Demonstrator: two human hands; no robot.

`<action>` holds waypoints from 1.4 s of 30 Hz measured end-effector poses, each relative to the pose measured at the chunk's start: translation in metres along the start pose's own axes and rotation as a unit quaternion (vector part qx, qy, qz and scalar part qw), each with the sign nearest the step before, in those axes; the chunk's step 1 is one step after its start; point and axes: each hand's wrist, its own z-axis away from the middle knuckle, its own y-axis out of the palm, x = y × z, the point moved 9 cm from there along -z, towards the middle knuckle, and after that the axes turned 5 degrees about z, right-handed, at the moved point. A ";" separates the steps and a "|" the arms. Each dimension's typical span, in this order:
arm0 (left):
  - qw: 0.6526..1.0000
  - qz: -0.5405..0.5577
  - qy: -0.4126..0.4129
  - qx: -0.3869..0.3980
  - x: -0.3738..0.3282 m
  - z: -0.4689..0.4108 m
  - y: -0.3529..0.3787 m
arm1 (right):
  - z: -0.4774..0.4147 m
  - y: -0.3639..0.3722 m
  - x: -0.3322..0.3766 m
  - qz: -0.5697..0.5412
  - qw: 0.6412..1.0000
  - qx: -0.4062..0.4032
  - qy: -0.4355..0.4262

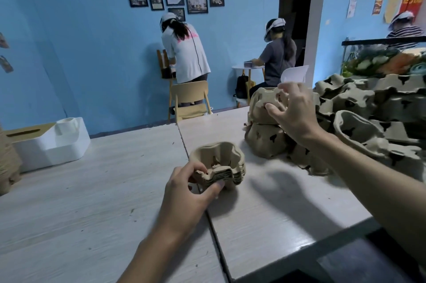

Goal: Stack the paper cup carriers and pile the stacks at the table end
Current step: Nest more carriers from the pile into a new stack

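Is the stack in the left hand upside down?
No, right side up: the stack shows its hollow well opening upward, gripped by the left hand.

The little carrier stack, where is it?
The stack sits on the table in the head view, gripped by the left hand, left of the big carrier pile.

left hand [186,192] grips stack [222,167], carrier [262,103] likely grasped

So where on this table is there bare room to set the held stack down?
Bare tabletop lies between the white box and the stack in the left hand, and nearer, before the front edge. The right side is crowded with heaped carriers, where the right hand grips a carrier.
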 end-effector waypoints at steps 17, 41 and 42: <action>0.999 0.046 0.002 0.007 0.008 -0.003 0.013 | -0.022 0.031 -0.008 0.114 0.986 0.104 -0.066; 1.000 0.027 0.010 0.005 0.013 0.000 -0.002 | 0.107 0.031 0.055 -0.106 0.978 0.150 -0.094; 1.000 0.027 0.010 0.005 0.014 -0.001 -0.002 | 0.110 0.031 0.050 -0.108 0.981 0.152 -0.061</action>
